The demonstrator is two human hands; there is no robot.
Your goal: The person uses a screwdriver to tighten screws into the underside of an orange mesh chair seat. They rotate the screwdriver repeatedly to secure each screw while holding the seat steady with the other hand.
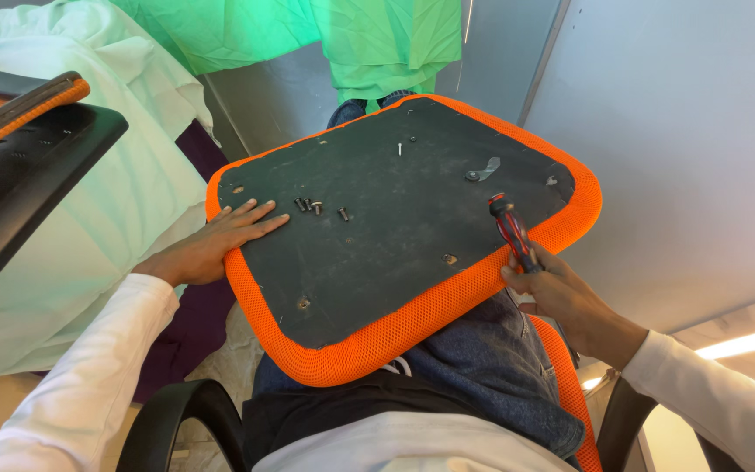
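An orange-mesh chair seat lies black underside up on the lap, loose screws scattered; left hand rests flat, unclenched, while right hand grasps a red-black screwdriver.

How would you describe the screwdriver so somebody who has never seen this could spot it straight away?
Start at the big orange-edged seat pad lying black side up across the person's lap. Go to its right edge, where the right hand holds the screwdriver pointing up over the black board. It is the only red and black striped tool; the loose screws near the left hand are tiny and dark.
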